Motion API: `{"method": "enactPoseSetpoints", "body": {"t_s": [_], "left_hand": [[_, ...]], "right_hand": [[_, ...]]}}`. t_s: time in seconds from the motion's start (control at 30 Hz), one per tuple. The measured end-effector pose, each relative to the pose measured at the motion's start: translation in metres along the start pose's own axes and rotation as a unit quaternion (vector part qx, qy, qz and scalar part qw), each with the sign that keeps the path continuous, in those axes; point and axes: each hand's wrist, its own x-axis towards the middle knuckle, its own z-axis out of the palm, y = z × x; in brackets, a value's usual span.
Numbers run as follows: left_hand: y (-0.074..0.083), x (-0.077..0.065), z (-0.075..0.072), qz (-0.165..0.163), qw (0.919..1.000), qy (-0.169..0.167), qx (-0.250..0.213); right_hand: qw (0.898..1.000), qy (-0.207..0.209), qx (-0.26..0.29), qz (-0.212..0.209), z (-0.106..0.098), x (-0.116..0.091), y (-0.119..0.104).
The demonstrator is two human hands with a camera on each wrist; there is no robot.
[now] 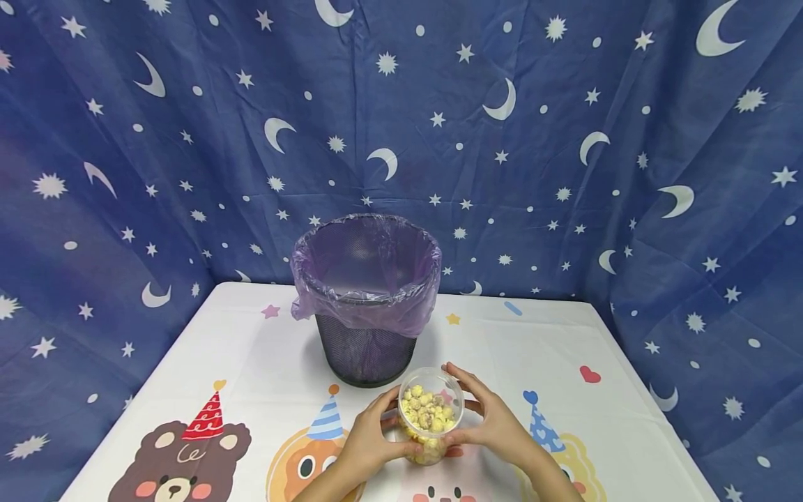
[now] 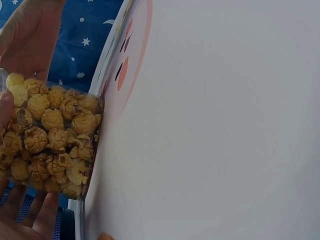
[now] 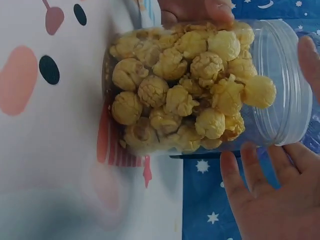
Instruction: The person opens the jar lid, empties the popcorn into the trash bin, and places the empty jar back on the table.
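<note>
A clear plastic jar (image 1: 431, 418), uncapped at the top, stands upright close to the tablecloth with yellow and brownish popcorn (image 1: 428, 408) in it. From the left side my left hand (image 1: 369, 436) holds it, thumb in front and fingers behind. On the other side my right hand (image 1: 492, 422) has its thumb by the front of the rim and its fingers spread around the back. In the right wrist view the popcorn (image 3: 175, 90) comes up to below the threaded neck (image 3: 285, 80). The left wrist view shows the jar's lower part packed with popcorn (image 2: 50, 125).
Just behind the jar stands a black mesh bin (image 1: 364, 348), lined with a purple plastic bag (image 1: 401, 314) folded over its rim. A white tablecloth (image 1: 502, 348) printed with cartoon animals covers the table. Blue curtains (image 1: 426, 174) with moons and stars hang behind and at both sides.
</note>
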Motion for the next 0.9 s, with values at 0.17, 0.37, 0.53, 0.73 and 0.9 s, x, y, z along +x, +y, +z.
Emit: {"method": "enactPoseSetpoints", "body": {"t_s": [0.17,0.37,0.53,0.73,0.9], "left_hand": [[0.0,0.0,0.0,-0.003,1.0,0.001,-0.003],[-0.001,-0.001,0.0,-0.001,1.0,0.005,-0.001],[-0.002,-0.001,0.0,0.001,1.0,0.001,-0.002],[-0.002,-0.001,0.0,-0.001,1.0,-0.002,0.0],[-0.002,0.0,0.0,-0.001,1.0,-0.001,0.001]], "right_hand": [[0.997,0.065,0.015,-0.029,0.012,-0.01,-0.002],[0.989,0.141,0.052,-0.018,0.031,-0.016,-0.002],[0.988,0.148,0.047,-0.014,0.033,-0.016,0.0],[0.992,0.123,0.035,0.003,0.023,-0.012,0.0],[0.995,0.091,0.034,0.013,0.012,-0.008,0.0]]}}
